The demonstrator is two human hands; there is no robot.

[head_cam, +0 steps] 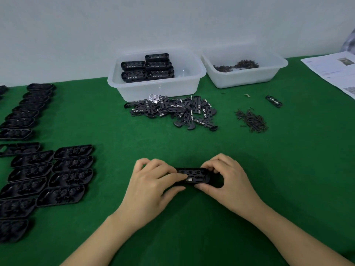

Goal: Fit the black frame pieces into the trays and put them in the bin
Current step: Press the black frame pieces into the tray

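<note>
1. Green felt-like cloth covers my desk (192,237) from the near edge to the far edge, where a plain pale wall (134,25) rises.
2. Near the middle of the near edge, my left hand (151,187) and right hand (226,181) close their grip on one black tray (192,176). The fingers and thumbs curl over its two ends. It is an oblong moulded plastic shell with rounded corners, and a black frame piece with small silvery tabs sits in it.
3. Along the left edge lie the empty trays (69,175) in overlapping rows. They are glossy black, with round hollows moulded inside.
4. Past my hands, toward the far edge, sits the pile of frame pieces (172,111). These are flat, thin black plastic with cut-outs and small metal clips, tangled together.
5. Right of the pile is a loose heap of dark screws (251,120), short and slender. A single black part (273,101) lies beyond them.
6. Just behind the pile stands the bin (153,89), translucent white plastic with a rolled rim. Filled trays (148,68) are stacked at its left side.
7. Just beside it on the right is a second tub (244,79) of the same plastic. It holds a thin scatter of small dark pieces.
8. At the far right corner lie printed paper sheets (338,73), flat and white.
</note>
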